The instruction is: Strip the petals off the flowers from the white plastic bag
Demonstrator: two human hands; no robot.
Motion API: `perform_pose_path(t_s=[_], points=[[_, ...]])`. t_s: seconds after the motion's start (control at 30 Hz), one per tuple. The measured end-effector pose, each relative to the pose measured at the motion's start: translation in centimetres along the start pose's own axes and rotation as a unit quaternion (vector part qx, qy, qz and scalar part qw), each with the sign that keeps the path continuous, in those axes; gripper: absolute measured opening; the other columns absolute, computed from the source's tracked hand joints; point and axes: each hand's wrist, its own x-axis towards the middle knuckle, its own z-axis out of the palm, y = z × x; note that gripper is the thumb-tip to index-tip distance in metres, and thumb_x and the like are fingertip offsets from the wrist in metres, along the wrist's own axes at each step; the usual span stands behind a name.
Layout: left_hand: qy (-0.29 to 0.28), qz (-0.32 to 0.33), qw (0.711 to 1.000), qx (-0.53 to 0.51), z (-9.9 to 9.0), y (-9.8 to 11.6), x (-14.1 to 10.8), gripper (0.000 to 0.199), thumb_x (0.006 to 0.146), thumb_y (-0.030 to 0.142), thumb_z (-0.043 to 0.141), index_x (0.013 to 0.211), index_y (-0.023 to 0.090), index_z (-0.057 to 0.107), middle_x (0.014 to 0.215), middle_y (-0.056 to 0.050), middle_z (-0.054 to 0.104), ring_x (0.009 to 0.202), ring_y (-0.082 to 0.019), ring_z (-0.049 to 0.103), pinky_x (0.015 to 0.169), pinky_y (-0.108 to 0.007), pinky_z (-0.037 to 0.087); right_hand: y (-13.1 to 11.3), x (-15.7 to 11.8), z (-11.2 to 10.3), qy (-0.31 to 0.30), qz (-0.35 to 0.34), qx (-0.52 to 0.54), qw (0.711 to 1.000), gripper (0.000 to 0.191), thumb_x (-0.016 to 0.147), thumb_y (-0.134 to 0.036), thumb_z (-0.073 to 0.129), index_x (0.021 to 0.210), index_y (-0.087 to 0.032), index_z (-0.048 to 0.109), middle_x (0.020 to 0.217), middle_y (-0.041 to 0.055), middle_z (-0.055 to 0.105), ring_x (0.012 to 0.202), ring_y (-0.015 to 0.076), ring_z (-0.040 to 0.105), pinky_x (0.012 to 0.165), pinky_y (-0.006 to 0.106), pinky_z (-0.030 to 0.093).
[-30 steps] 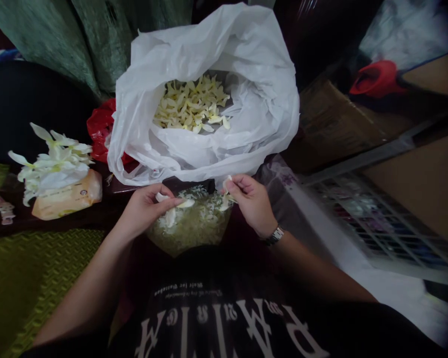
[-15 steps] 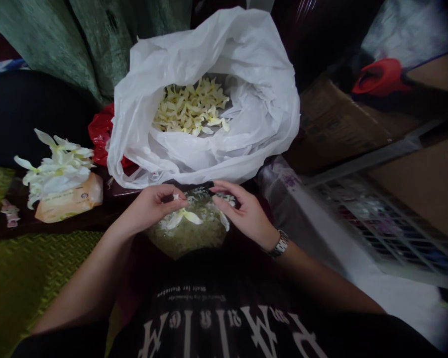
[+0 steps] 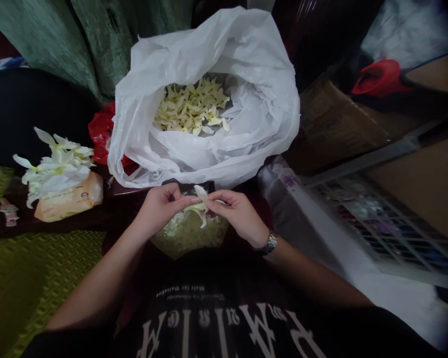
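Note:
Between my two hands is a white artificial flower petal piece (image 3: 200,194) with pale yellow-green parts. My left hand (image 3: 167,206) pinches its left side between thumb and forefinger. From the right, my right hand (image 3: 239,211) closes on the same piece, a watch on that wrist. Just under both hands sits a clear plastic bag (image 3: 190,236) of small pale pieces. Beyond them a large white plastic bag (image 3: 205,159) gapes open, with many cream flowers (image 3: 192,107) inside.
On the dark bench at left, white flowers (image 3: 57,166) rest on an orange tissue pack (image 3: 72,199), near a small pink figure (image 3: 9,212). A red bag (image 3: 102,132) is behind. At right stand a white crate (image 3: 388,219) and a cardboard box (image 3: 343,119).
My hands have come together from apart. The petal piece now stands between both sets of fingertips; before, a flower hung from my left fingers and a petal from my right.

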Motion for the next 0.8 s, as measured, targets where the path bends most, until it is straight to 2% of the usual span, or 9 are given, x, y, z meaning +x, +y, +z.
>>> perform_pose_path(t_s=[0.13, 0.3, 0.47, 0.6, 0.7, 0.8], points=[[-0.023, 0.006, 0.998, 0.058, -0.9, -0.3, -0.1, 0.053, 0.072, 0.055, 0.08, 0.056, 0.017, 0.046, 0.053, 0.006, 0.04, 0.055, -0.008, 0.032, 0.052, -0.022, 0.024, 0.3, -0.1, -1.4, 0.053, -0.011, 0.0, 0.999, 0.028, 0.075, -0.045, 0.083, 0.083, -0.02, 0.072, 0.084, 0.0017, 0.075, 0.073, 0.0147, 0.067, 0.072, 0.029, 0.057], [-0.113, 0.019, 0.983, 0.145, -1.9, -0.1, 0.5, 0.049, 0.082, 0.061, 0.069, 0.063, 0.016, 0.061, 0.059, 0.003, 0.049, 0.06, -0.011, 0.04, 0.056, -0.025, 0.027, 0.7, -0.3, -2.7, 0.021, 0.002, -0.106, 0.994, 0.027, 0.079, -0.045, 0.078, 0.082, -0.019, 0.07, 0.066, -0.0016, 0.065, 0.059, 0.0129, 0.058, 0.061, 0.028, 0.049], [-0.101, 0.027, 0.982, 0.157, -1.6, 1.2, 1.4, 0.051, 0.081, 0.063, 0.068, 0.062, 0.017, 0.058, 0.058, 0.003, 0.05, 0.059, -0.012, 0.042, 0.057, -0.026, 0.03, 0.6, -0.3, -2.7, 0.024, -0.025, -0.079, 0.996, 0.029, 0.083, -0.047, 0.073, 0.08, -0.019, 0.065, 0.064, -0.0026, 0.063, 0.059, 0.013, 0.058, 0.062, 0.028, 0.048], [-0.101, 0.095, 0.98, 0.14, -0.5, 2.2, 1.7, 0.039, 0.086, 0.056, 0.066, 0.081, 0.018, 0.068, 0.08, -0.002, 0.065, 0.076, -0.017, 0.056, 0.071, -0.029, 0.042, -0.2, -0.6, -2.7, 0.011, -0.062, -0.067, 0.996, 0.027, 0.086, -0.046, 0.071, 0.083, -0.02, 0.065, 0.068, -0.0019, 0.065, 0.064, 0.0132, 0.06, 0.066, 0.028, 0.05], [-0.096, 0.131, 0.98, 0.112, 0.2, 2.6, 1.6, 0.033, 0.091, 0.05, 0.063, 0.086, 0.018, 0.071, 0.086, -0.004, 0.068, 0.082, -0.018, 0.061, 0.077, -0.03, 0.045, -0.8, -0.6, -2.9, 0.019, -0.071, -0.106, 0.992, 0.026, 0.086, -0.046, 0.07, 0.086, -0.02, 0.067, 0.072, -0.0007, 0.067, 0.066, 0.0139, 0.062, 0.066, 0.028, 0.05], [-0.053, 0.155, 0.983, 0.076, 0.0, 3.2, 1.6, 0.03, 0.092, 0.046, 0.064, 0.089, 0.017, 0.072, 0.082, -0.004, 0.069, 0.076, -0.016, 0.061, 0.072, -0.028, 0.046, -0.6, -0.3, -3.3, 0.021, -0.07, -0.168, 0.983, 0.026, 0.086, -0.045, 0.07, 0.091, -0.019, 0.069, 0.084, 0.0026, 0.072, 0.074, 0.0161, 0.066, 0.069, 0.029, 0.052]])
